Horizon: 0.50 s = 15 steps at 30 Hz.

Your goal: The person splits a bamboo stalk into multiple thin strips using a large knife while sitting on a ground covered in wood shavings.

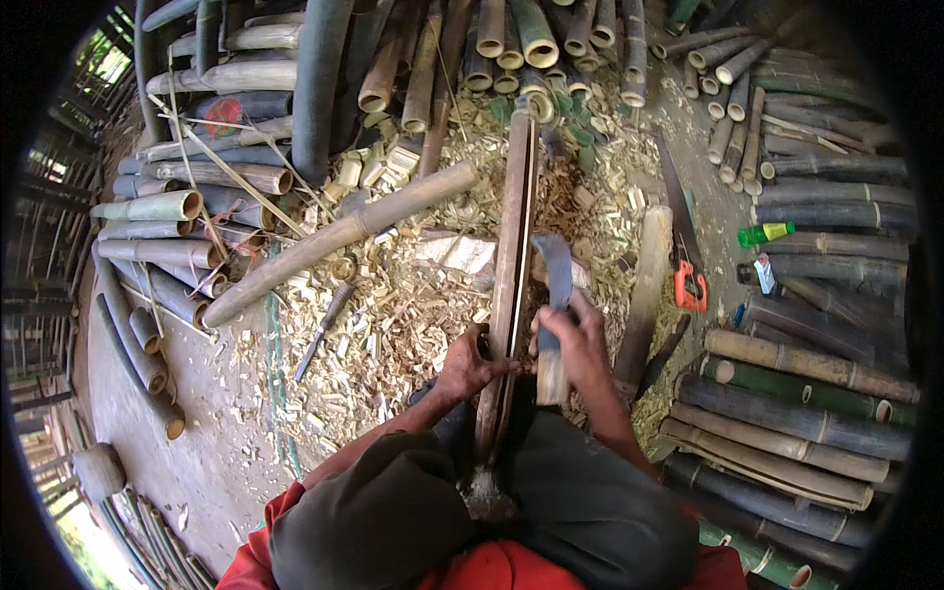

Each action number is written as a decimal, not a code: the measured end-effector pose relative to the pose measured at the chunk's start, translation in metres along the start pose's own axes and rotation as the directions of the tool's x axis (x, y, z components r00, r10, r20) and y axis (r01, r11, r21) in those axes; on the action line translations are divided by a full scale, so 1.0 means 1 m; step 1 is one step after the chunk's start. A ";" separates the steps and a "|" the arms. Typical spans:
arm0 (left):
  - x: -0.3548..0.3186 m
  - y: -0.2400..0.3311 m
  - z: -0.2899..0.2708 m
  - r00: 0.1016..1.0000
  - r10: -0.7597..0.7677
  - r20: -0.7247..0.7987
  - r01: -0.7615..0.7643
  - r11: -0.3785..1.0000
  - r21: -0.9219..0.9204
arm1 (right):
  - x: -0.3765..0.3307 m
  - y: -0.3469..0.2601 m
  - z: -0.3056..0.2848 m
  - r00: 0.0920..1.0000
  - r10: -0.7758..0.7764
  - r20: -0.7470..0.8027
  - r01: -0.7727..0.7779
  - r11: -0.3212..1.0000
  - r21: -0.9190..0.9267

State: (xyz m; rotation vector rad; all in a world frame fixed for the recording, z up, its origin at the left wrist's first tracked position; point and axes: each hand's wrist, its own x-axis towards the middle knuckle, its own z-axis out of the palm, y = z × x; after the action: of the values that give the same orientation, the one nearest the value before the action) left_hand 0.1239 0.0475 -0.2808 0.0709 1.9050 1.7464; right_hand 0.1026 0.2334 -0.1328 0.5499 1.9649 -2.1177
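A long bamboo pole (508, 236) runs away from between my knees, with a dark lengthwise split and pale cut edges along its right side. My left hand (467, 366) lies against the pole's near part, fingers curled round its left side and the thumb across it. Just right of the pole, my right hand (573, 337) is closed on a billhook, its broad grey blade (557, 267) pointing away and hooked at the tip. Below that hand shows a pale, flat-ended piece of wood (553, 382); whether it is the tool's handle I cannot tell.
Wood chips (383, 324) cover the ground. A loose bamboo pole (344, 236) and a dark-handled knife (324, 329) lie left. At right are an orange-handled saw (690, 287), a green bottle (765, 234) and stacked bamboo (796, 393). More bamboo (492, 34) stands at the far side.
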 end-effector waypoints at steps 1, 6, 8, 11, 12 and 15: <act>-0.002 0.024 0.002 0.997 -0.072 -0.009 0.072 0.991 0.111 | -0.015 0.018 -0.004 1.000 0.011 -0.026 -0.011 1.000 0.013; -0.001 0.047 0.014 0.980 -0.152 -0.130 0.193 0.892 0.409 | -0.049 0.031 -0.002 0.991 0.127 -0.053 -0.121 0.988 0.097; -0.001 0.044 0.013 0.981 -0.131 -0.141 0.182 0.871 0.457 | -0.050 0.035 -0.002 0.986 0.163 -0.031 -0.158 0.980 0.119; 0.001 0.032 0.015 0.986 -0.094 -0.136 0.152 0.844 0.514 | -0.053 0.033 -0.001 0.977 0.211 -0.015 -0.205 0.964 0.171; 0.001 0.030 0.015 0.986 -0.104 -0.126 0.156 0.836 0.526 | -0.052 0.032 -0.001 0.978 0.208 -0.014 -0.203 0.963 0.175; 0.000 0.033 0.017 0.982 -0.122 -0.141 0.182 0.797 0.575 | -0.048 0.032 0.000 0.977 0.211 -0.039 -0.201 0.962 0.186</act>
State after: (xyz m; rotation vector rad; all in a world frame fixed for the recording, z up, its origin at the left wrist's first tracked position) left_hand 0.1206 0.0684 -0.2502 0.0567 2.3889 1.0130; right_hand 0.1587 0.2249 -0.1430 0.8201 1.6682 -2.1810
